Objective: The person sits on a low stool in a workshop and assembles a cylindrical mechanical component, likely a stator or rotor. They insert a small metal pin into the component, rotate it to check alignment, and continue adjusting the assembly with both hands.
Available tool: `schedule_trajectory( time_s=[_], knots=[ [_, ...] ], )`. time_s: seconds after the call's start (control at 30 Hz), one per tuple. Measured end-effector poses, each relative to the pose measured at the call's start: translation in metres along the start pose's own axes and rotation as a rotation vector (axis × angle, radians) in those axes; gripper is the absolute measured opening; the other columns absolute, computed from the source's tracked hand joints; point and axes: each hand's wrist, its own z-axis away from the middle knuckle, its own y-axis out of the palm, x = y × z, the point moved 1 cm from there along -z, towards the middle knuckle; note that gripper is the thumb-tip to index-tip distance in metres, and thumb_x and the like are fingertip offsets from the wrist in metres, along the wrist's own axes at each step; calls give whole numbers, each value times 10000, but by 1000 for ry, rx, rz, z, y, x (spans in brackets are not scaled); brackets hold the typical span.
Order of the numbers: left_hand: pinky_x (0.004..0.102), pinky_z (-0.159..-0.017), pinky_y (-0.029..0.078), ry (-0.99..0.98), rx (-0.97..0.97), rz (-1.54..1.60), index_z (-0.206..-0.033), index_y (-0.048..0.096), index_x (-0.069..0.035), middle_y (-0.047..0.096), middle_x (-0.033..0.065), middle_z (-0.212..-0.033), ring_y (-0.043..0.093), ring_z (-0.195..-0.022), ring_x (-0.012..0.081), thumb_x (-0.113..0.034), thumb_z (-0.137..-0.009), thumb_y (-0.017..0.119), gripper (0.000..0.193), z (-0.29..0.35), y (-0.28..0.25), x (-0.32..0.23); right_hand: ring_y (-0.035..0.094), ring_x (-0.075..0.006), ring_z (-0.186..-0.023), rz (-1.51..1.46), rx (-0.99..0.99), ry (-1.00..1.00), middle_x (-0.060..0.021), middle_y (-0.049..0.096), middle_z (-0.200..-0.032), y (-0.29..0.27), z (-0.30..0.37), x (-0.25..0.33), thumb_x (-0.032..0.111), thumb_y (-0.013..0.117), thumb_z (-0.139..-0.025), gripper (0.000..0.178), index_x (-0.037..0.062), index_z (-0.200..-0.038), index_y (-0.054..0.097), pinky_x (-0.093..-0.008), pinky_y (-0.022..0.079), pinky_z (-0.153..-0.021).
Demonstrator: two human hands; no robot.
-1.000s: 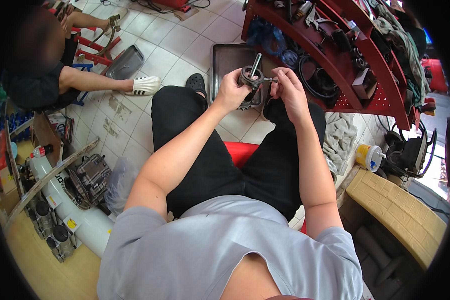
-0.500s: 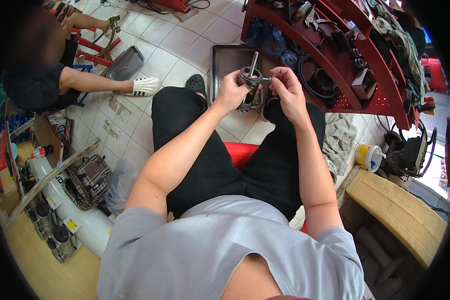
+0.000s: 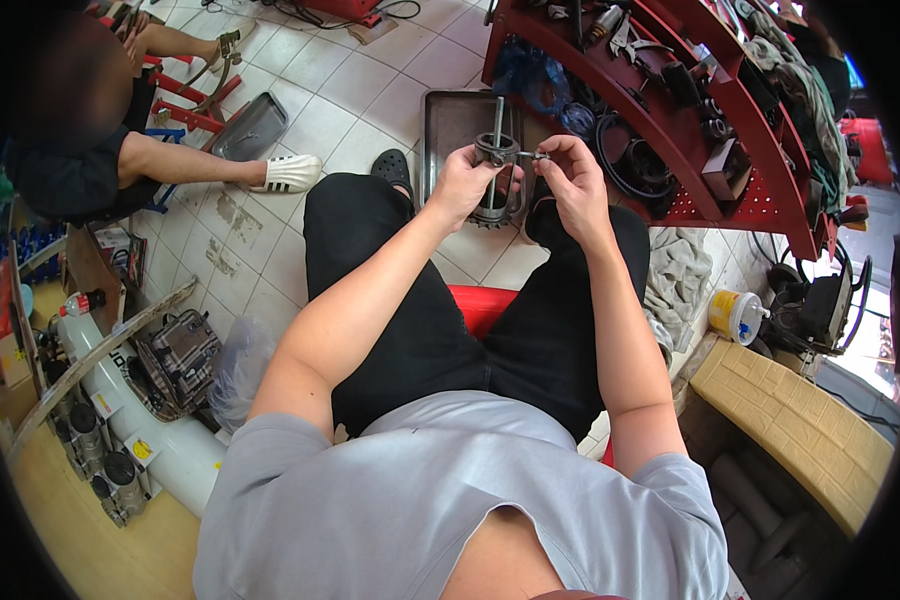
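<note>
1. Head view, left hand: the left hand (image 3: 458,190) has its fingers curled around the side of a dark round metal part (image 3: 496,148), gripping it between the knees. Some of its fingertips are hidden behind the part.
2. Head view, the part: it has an open ring at the top, and a bright metal rod (image 3: 498,113) stands nearly upright through it. A toothed rim (image 3: 490,218) shows lower down; whether it is joined to the ring cannot be told.
3. Head view, right hand: the right hand (image 3: 576,190) has thumb and forefinger pinched together at the outer end of a thin metal shaft (image 3: 530,155), which juts sideways from the ring.
4. Head view, nearby: a shallow grey tray (image 3: 452,103) lies on the tiled floor beyond the hands, partly behind the part. Right of it stands a red shelf unit (image 3: 660,120) with tools on it; below that lies a pale cloth (image 3: 678,285).
5. Head view, left side: a seated person's white shoe (image 3: 295,173) rests near a second tray (image 3: 253,127).
</note>
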Motion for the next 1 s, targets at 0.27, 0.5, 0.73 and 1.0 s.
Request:
schedule_trajectory(
  time_s=[0.27,0.5,0.73,1.0],
  knots=[
    [298,-690,524,-19,-7,-43,-1042,594,-37,686,113,-921,674,-782,187,-217,-950,565,205,-4,-5,1,554,-79,-763,-63,-95,44,-10,574,-856,-6,-5,2,70,509,-950,142,10,-1059,577,-221,463,-694],
    [288,-682,514,-64,-7,-68,-1054,599,-31,684,102,-921,665,-783,172,-241,-952,556,238,-4,-6,4,557,-107,-685,-273,-224,424,-19,556,-809,3,-24,-31,164,479,-961,231,4,-1064,611,-258,487,-620],
    [274,-698,504,-32,29,-162,-1087,603,-23,678,79,-903,651,-776,148,-172,-935,517,230,-4,-5,3,564,-158,-656,-352,-239,456,-66,552,-826,10,-50,-60,135,482,-931,207,-11,-1025,595,-293,486,-572],
    [315,-637,485,140,-77,-512,-917,625,63,658,119,-732,619,-660,151,-170,-808,588,260,-16,-11,24,598,-162,-605,-450,-209,612,-54,628,-770,23,-41,-63,155,519,-906,186,26,-962,640,-301,465,-473]
  ],
)
